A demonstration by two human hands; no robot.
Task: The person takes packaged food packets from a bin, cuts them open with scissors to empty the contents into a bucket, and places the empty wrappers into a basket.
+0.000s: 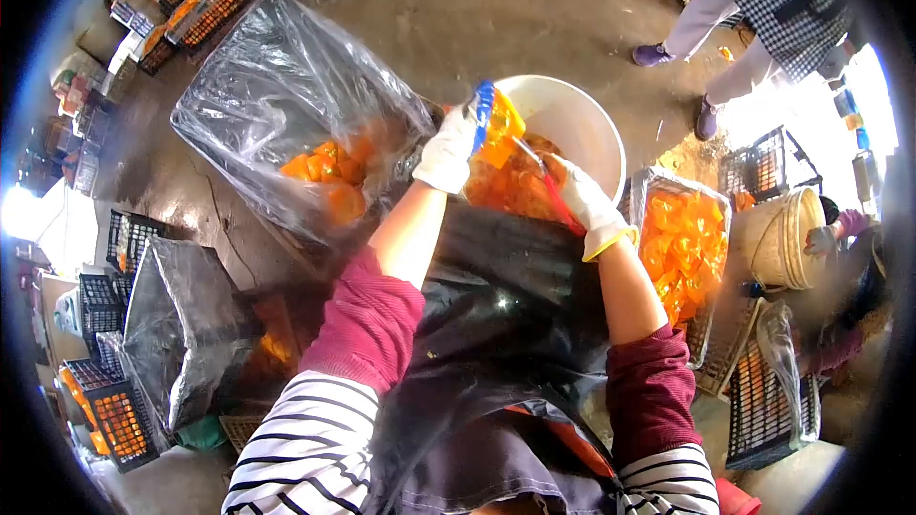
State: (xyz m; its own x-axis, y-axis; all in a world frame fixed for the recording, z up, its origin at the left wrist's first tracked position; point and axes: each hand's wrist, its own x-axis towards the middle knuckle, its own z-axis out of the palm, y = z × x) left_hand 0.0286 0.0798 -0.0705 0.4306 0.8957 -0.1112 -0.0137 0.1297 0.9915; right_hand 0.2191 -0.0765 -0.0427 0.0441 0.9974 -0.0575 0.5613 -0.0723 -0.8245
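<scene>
Over a round white bucket (611,124) are both my gloved hands. My left hand (456,145), in a white glove with blue on the fingers, is wrapped round an orange-yellow piece (503,129). A red-handled tool (563,205) is in my right hand (584,198), its thin metal tip reaching to the orange piece. Wet orange pieces (510,189) lie in the bucket below. To the left, a plastic-lined crate (277,76) holds orange pieces (329,167). On the right, a crate is filled with orange pieces (682,243).
A black apron (506,296) covers my lap. Another plastic-lined container (181,324) stands at the lower left. A person (763,19) stands at the upper right; another person's gloved hand (821,240) is near a cream bucket (787,238). Black crates (119,420) stand around the edges.
</scene>
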